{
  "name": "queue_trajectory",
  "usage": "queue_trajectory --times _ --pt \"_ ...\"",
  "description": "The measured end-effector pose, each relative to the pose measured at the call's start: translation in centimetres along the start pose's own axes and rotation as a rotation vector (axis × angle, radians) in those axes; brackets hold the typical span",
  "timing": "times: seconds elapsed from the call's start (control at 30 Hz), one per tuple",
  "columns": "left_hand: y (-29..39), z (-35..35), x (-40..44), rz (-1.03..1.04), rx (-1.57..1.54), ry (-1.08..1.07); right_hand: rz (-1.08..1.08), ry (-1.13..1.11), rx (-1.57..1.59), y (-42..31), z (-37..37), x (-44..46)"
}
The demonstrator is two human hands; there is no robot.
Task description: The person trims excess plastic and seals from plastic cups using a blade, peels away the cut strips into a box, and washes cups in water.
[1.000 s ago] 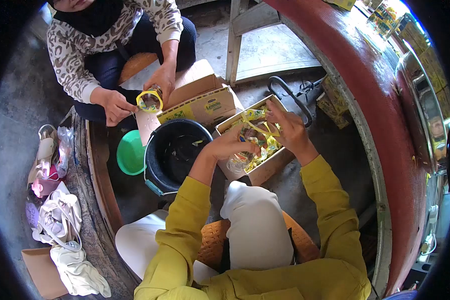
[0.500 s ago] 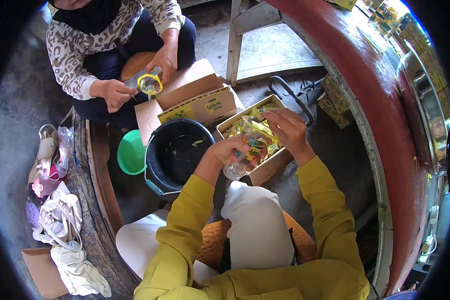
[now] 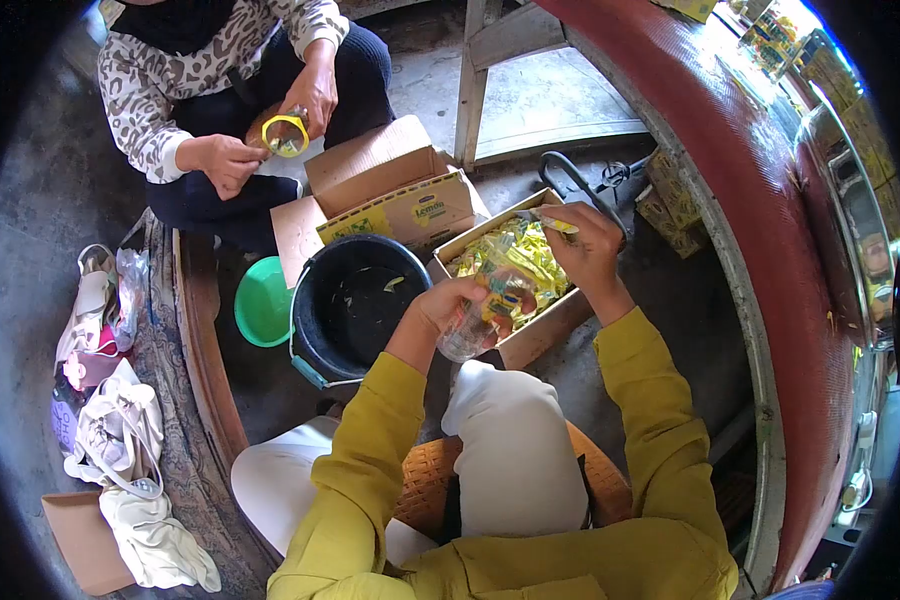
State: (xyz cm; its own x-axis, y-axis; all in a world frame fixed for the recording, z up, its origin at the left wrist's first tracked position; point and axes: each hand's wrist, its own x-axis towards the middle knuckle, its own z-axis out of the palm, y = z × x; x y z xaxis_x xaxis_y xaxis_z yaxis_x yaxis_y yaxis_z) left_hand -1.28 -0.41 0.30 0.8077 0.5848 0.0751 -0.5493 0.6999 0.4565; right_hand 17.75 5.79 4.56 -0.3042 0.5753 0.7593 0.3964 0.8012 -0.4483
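My left hand (image 3: 455, 303) is wrapped round a clear plastic jar (image 3: 460, 338), which lies tilted over the near edge of an open carton (image 3: 535, 332). Yellow, green and blue print shows on or through the jar's wall. Thin yellow-and-clear wrapper pieces (image 3: 530, 250) fill the carton. Above its right side, my right hand (image 3: 585, 250) is closed in a pinch on a small yellow-and-white piece (image 3: 558, 225), perhaps a wrapper strip; the fingers partly cover it.
A black bucket (image 3: 313, 310) with a few scraps inside stands left of the carton, beside a green basin (image 3: 263, 302). Behind is a larger cardboard box (image 3: 410, 212). Opposite, a seated person holds a yellow-rimmed clear jar (image 3: 286, 136). A red-covered ledge (image 3: 770, 250) curves along the right.
My right hand has shifted slightly, and the yellow-and-white piece now shows in its fingers. My left hand and jar have barely moved. The other person's jar has moved up and left.
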Motion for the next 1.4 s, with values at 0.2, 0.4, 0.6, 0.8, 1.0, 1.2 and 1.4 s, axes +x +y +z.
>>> queue_trajectory --times 0.2,0.4,0.6,0.8,1.0,1.2,1.4 --pt "-0.5 -3.7 -0.9 0.092 0.176 0.256 0.021 -0.017 -0.05 0.0 -0.5 0.4" --pt "1.8 -1.7 -0.7 0.002 0.457 0.274 0.297 -0.287 -0.011 2.0 -1.2 0.2" --pt "2.4 -0.4 -0.6 0.008 0.365 0.355 0.586 -0.329 0.006 2.4 -2.6 -0.4" --pt "2.5 -1.7 -0.5 0.013 0.47 0.327 0.353 -0.273 0.099 -0.1 -2.7 0.3" --pt "2.6 -0.5 0.0 0.127 0.62 0.331 0.248 -0.107 0.026 -1.9 -2.4 0.2" --pt "2.9 0.4 -0.3 0.162 0.752 0.355 0.027 -0.051 -0.107 -1.8 -1.5 -2.2" --pt "3.1 3.0 -0.3 0.23 1.157 0.39 -0.197 -0.149 -0.298 -2.5 -2.5 -1.3"
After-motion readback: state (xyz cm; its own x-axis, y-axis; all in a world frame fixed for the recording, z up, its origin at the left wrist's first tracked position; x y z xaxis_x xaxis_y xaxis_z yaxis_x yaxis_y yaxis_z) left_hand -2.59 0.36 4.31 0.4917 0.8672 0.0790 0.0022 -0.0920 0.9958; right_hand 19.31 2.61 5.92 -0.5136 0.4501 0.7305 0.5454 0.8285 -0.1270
